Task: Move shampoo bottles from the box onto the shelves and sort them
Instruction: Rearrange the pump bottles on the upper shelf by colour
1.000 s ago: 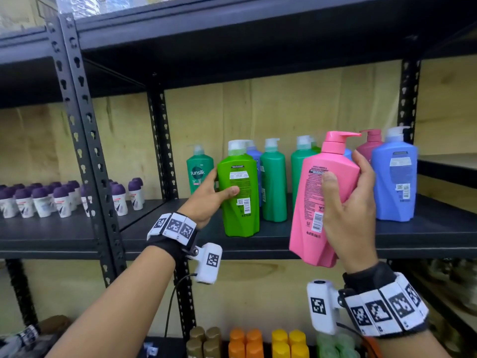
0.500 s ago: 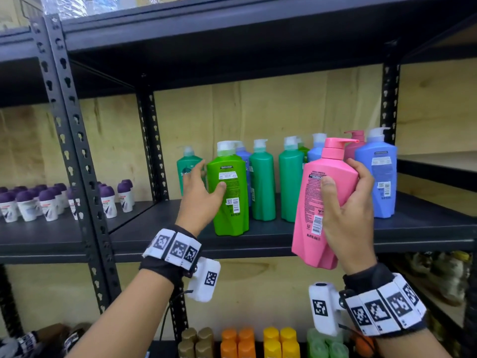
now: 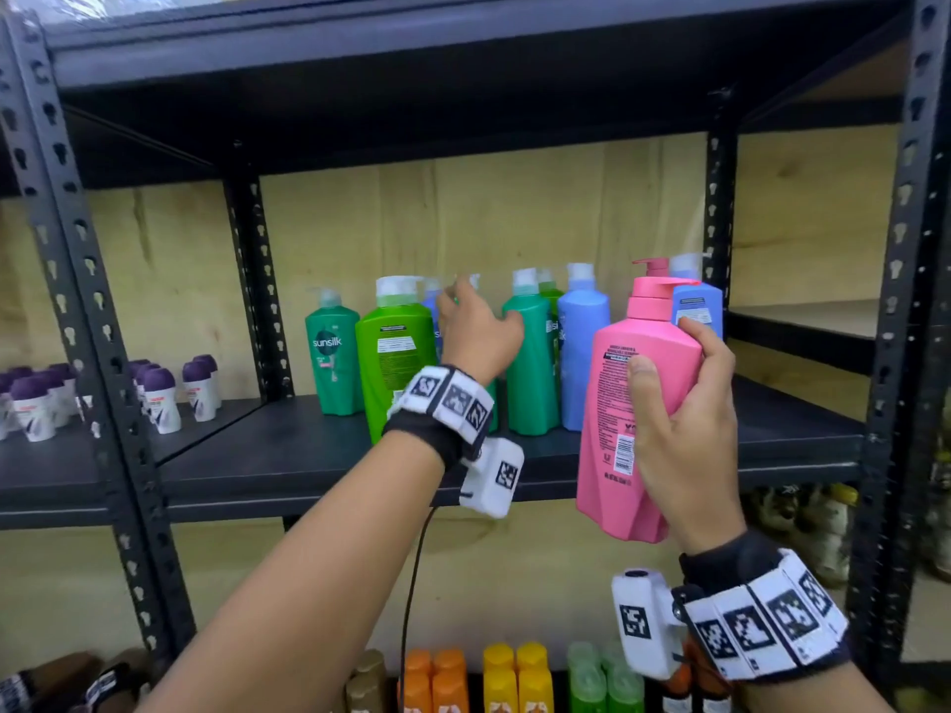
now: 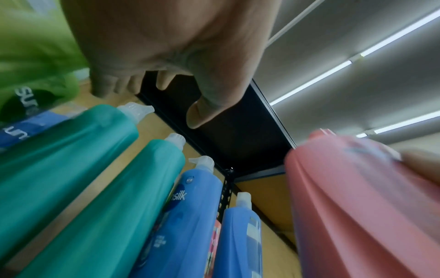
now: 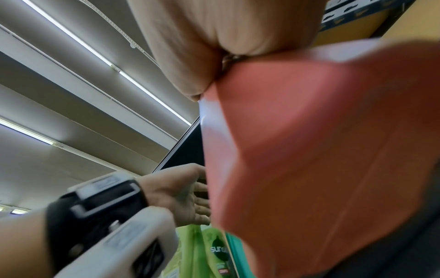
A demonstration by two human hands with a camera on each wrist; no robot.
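Pink shampoo bottle [image 3: 635,403] stays clasped in my right hand [image 3: 684,429] while my loose, empty left hand [image 3: 478,337] clears room among the shelf [image 3: 288,455] bottles.

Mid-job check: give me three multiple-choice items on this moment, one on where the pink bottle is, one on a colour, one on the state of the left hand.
1. Where is the pink bottle?
A. standing on the shelf
B. held in the right hand, in front of the shelf
C. lying on the floor

2. What colour are the caps of the small roll-on bottles in the left bay?
A. purple
B. orange
C. yellow

3. What is the left hand doing?
A. gripping the pink bottle
B. holding nothing, fingers loose among the bottle tops
C. resting flat on the shelf board

Key: 1 B, the right hand wraps the bottle with its base below the shelf edge. 2 A, the head view shows purple caps. 3 B, the left wrist view shows nothing in its grip.
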